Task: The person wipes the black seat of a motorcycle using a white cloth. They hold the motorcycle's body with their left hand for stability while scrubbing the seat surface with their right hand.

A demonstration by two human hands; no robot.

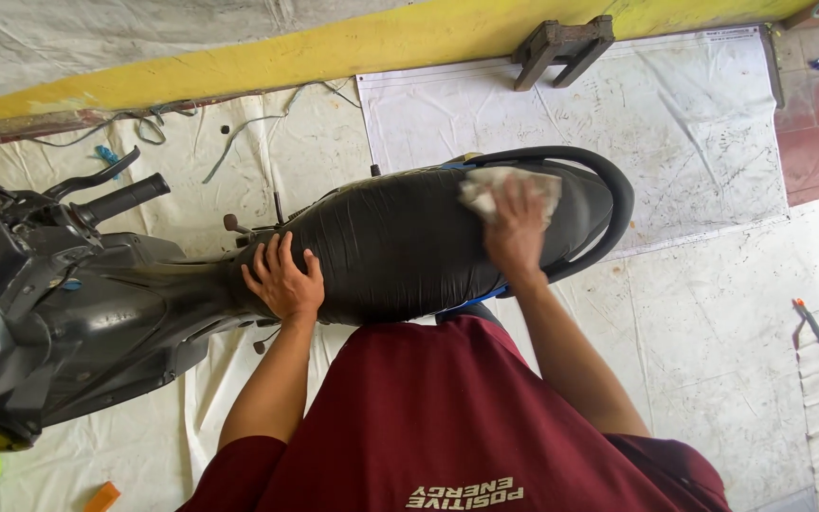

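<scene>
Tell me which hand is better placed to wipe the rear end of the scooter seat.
Right hand, probably. It already presses the white cloth on the black seat near the rear grab rail. The left hand lies flat on the seat's front, without a cloth.

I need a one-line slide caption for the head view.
Right hand presses a cloth on a scooter seat; left hand rests on its front.

A crumpled whitish cloth [509, 187] lies pressed on the rear of the glossy black scooter seat [391, 242].
</scene>
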